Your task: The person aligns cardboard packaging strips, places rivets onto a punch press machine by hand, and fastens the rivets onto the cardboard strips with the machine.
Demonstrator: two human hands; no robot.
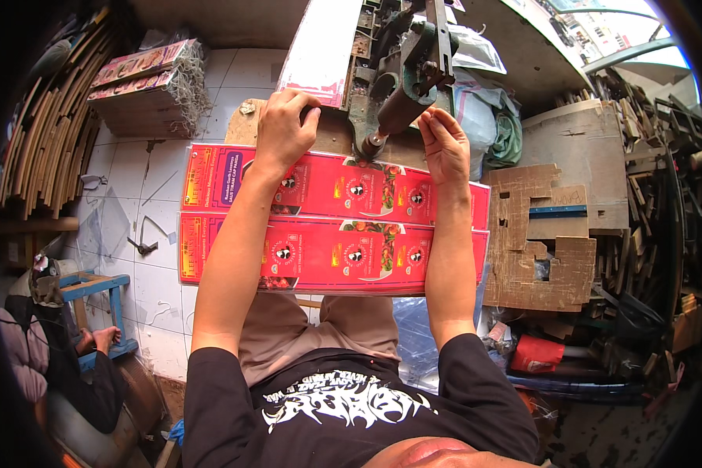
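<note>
Two stacks of glossy red printed sheets (320, 248) lie side by side across my front, below my forearms. My left hand (287, 129) is closed, knuckles up, beside the near end of a white sheet with a pink printed border (320, 58). What its fingers hold, if anything, is hidden. On the other side of a dark metal press machine (402, 101), my right hand (446, 148) pinches thumb and fingertips together near the machine's cylinder. Anything in that pinch is too small to make out. The machine's rounded lower tip (372, 144) stands just beyond the far red stack.
A tied bundle of printed sheets (144, 86) rests on the tiled floor, far left, near stacked wooden strips (54, 117). At left, another person's hand (105, 338) is beside a blue frame (115, 292). Cut brown boards (538, 273) and scrap wood fill the right.
</note>
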